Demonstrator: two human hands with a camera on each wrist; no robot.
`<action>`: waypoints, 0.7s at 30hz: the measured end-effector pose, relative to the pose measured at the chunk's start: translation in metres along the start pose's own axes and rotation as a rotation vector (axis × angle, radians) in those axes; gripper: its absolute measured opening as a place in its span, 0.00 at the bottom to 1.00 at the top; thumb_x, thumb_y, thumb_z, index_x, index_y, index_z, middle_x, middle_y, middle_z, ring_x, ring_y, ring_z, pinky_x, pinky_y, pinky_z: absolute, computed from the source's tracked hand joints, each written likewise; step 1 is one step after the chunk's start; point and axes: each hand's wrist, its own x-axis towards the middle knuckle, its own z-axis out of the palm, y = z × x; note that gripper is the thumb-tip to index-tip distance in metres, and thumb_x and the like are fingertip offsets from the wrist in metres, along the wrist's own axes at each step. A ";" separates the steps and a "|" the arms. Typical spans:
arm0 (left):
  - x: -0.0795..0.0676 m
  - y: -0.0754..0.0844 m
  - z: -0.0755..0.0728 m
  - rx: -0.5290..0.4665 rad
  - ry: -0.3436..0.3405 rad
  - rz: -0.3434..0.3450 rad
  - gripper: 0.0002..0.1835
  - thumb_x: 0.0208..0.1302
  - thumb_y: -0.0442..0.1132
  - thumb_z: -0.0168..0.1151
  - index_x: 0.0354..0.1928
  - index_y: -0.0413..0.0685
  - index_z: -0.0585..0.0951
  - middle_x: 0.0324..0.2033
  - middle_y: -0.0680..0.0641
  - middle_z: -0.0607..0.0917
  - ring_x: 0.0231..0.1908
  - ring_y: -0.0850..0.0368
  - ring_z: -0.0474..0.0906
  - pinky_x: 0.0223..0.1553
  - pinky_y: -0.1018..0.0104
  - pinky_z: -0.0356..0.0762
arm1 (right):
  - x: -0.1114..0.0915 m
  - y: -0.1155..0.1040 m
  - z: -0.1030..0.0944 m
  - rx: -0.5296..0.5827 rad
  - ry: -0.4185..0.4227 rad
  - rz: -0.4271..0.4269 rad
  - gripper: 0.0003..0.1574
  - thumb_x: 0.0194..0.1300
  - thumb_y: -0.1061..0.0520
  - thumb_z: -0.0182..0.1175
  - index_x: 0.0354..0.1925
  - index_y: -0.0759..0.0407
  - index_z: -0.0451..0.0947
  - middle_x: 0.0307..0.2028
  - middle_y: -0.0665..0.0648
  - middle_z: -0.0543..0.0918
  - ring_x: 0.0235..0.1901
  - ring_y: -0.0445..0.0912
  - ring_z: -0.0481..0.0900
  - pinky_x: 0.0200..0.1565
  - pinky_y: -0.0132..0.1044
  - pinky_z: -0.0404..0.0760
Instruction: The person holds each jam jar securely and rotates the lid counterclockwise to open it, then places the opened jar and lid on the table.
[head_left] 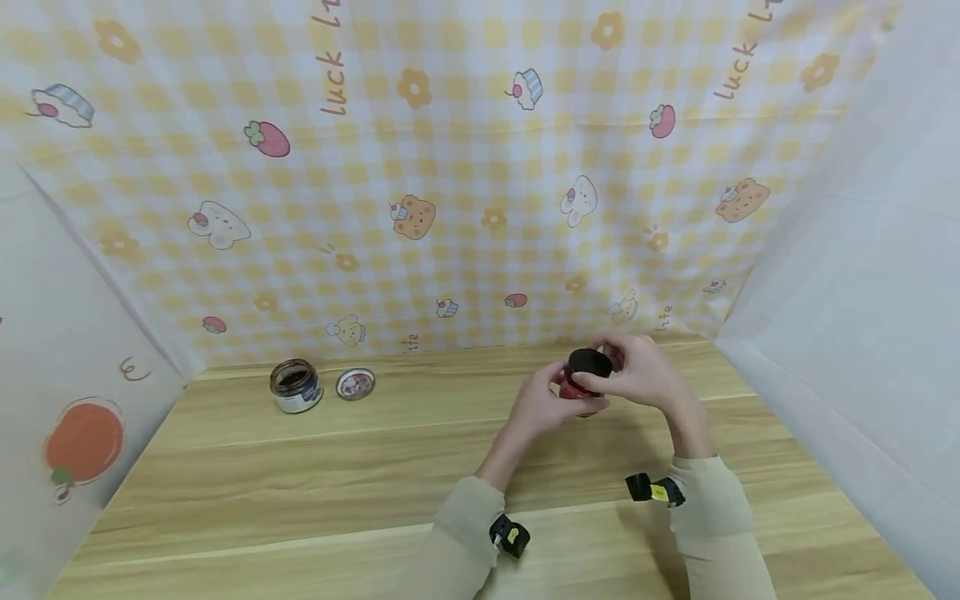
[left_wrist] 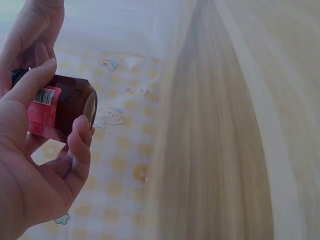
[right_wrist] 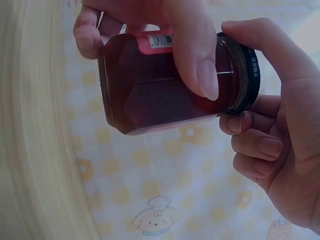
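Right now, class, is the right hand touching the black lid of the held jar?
Touching: in the right wrist view, the right hand grips the black lid, thumb and fingers meeting opposite edges.

Yellow-checked backdrop [head_left: 465,167] with cartoon prints, white side panels [head_left: 862,275], wood-grain tabletop [head_left: 337,483]
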 end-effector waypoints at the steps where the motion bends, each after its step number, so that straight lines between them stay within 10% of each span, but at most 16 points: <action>1: -0.001 0.000 -0.002 0.016 0.007 0.008 0.20 0.51 0.58 0.78 0.46 0.71 0.84 0.38 0.61 0.82 0.40 0.55 0.77 0.31 0.63 0.75 | 0.000 -0.003 0.000 -0.001 -0.001 -0.001 0.22 0.55 0.47 0.76 0.42 0.58 0.83 0.22 0.48 0.75 0.21 0.42 0.70 0.24 0.35 0.71; 21: -0.021 0.012 -0.034 0.061 0.147 0.094 0.24 0.51 0.56 0.80 0.50 0.62 0.84 0.38 0.60 0.84 0.33 0.55 0.77 0.29 0.66 0.75 | 0.016 -0.050 0.007 0.072 0.010 -0.040 0.24 0.57 0.45 0.75 0.47 0.56 0.84 0.28 0.46 0.84 0.25 0.42 0.78 0.29 0.36 0.77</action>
